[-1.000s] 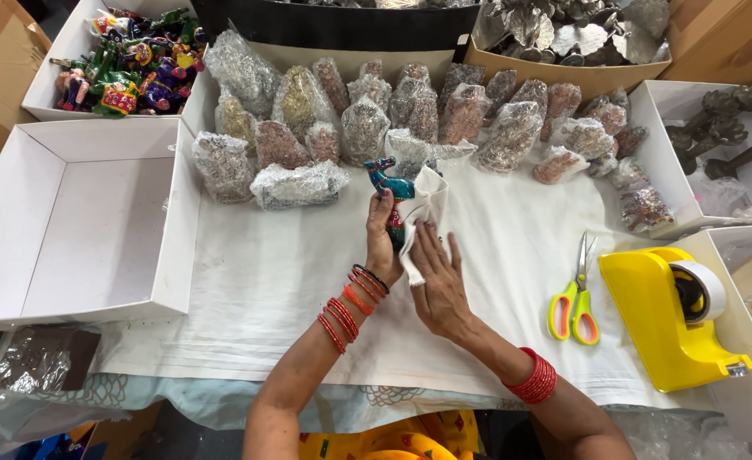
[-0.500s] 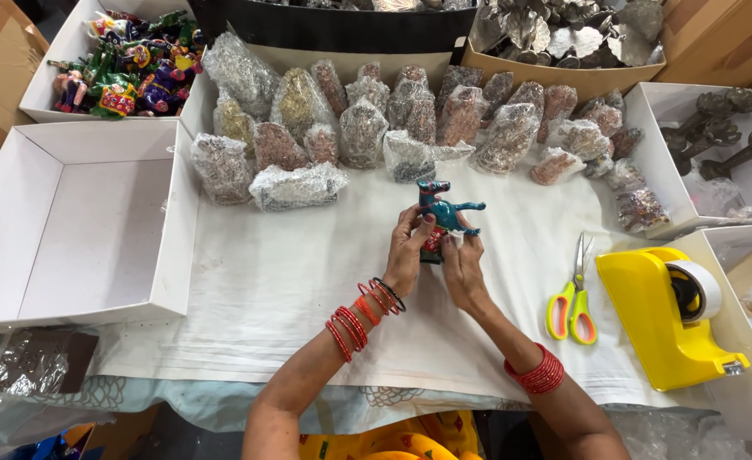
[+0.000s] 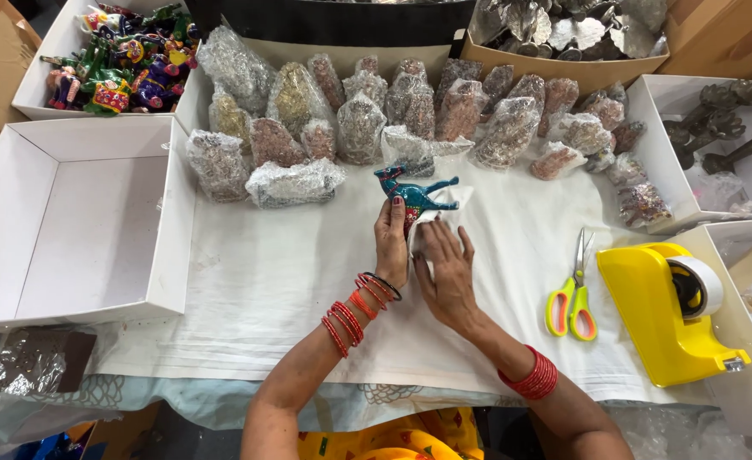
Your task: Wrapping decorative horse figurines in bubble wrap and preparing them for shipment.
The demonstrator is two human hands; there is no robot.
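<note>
A small teal painted animal figurine stands above the white cloth, and my left hand grips it from below. My right hand lies flat with fingers spread on a piece of white wrapping sheet just beneath and to the right of the figurine. Both wrists wear red bangles.
Several bubble-wrapped bundles lie in rows behind the hands. An open white box stands at the left, a box of colourful figurines at far left back. Scissors and a yellow tape dispenser lie to the right. Boxes of metal pieces stand at right.
The figurine has come out of the white wrapping and now stands clear above it. My right hand has dropped from the figurine onto the sheet and flattened.
</note>
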